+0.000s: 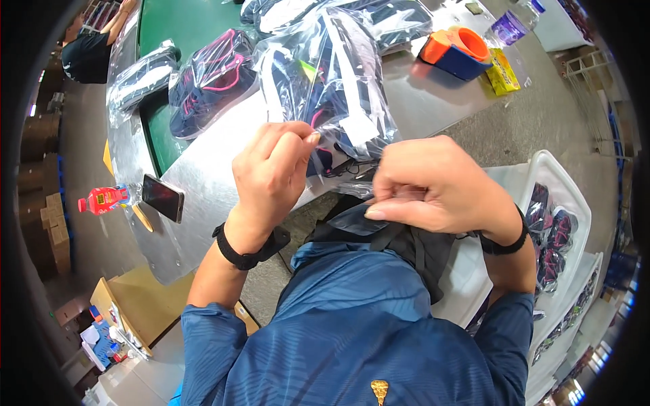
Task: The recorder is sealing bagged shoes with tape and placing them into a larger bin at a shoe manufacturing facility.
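Observation:
My left hand (271, 169) is closed in a pinch, its fingertips on the edge of a clear plastic bag (325, 68) at the near side of the table. Inside that bag are dark shoes with pink trim and white strips; glare hides part of them. My right hand (433, 189) is also pinched, a little nearer my body, with a thin piece of clear film (355, 218) hanging at its fingertips. I cannot tell whether this film belongs to the same bag. Farther left lies another bagged pair of dark shoes with pink laces (213, 78).
A phone (162, 198) and a red-labelled bottle (105, 199) are at the left. An orange and blue tape dispenser (457, 54), a yellow packet (502, 71) and a purple-labelled bottle (514, 26) stand far right. White crates (582, 196) of bagged shoes sit right. A co-worker (84, 51) is far left.

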Demonstrator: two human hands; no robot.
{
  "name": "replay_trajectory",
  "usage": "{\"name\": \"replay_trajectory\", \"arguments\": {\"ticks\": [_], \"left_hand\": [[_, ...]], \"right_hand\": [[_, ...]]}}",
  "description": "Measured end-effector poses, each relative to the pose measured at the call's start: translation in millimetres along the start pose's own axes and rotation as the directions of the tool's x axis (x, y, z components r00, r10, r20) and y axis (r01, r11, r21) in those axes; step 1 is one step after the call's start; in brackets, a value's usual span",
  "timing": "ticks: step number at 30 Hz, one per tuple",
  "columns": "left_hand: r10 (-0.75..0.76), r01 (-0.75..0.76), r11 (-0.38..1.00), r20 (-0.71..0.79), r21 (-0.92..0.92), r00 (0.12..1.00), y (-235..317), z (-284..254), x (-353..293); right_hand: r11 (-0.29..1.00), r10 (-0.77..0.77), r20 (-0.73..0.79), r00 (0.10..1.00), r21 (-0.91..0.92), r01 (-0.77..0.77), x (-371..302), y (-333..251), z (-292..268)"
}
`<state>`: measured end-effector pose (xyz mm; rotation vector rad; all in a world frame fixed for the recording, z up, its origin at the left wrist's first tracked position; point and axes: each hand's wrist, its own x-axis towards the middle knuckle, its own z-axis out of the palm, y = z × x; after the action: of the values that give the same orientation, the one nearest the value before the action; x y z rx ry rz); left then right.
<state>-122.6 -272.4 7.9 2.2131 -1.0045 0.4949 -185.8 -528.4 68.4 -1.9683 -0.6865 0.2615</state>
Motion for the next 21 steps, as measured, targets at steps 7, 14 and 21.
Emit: {"name": "replay_trajectory", "arguments": {"ticks": [7, 14, 21], "left_hand": [[0.356, -0.329, 0.929, 0.173, -0.167, 0.918, -51.5, 7.3, -28.6], [0.475, -0.484, 0.869, 0.446, -0.102, 0.759, -35.7, -12.6, -12.7], [0.603, -0.645, 0.763, 0.416, -0.05, 0.681, -32.0, -8.7, -29.6]], "right_hand": [[0.988, 0.15, -0.258, 0.954, 0.003, -0.155, -25.9, 12.5, -7.6], [0.988, 0.155, -0.324, 0.933, 0.031, -0.153, -32.8, 13.7, -1.9], [0.979, 0.202, -0.368, 0.908, 0.108, -0.174, -44.0, 12.8, -2.5]]}}
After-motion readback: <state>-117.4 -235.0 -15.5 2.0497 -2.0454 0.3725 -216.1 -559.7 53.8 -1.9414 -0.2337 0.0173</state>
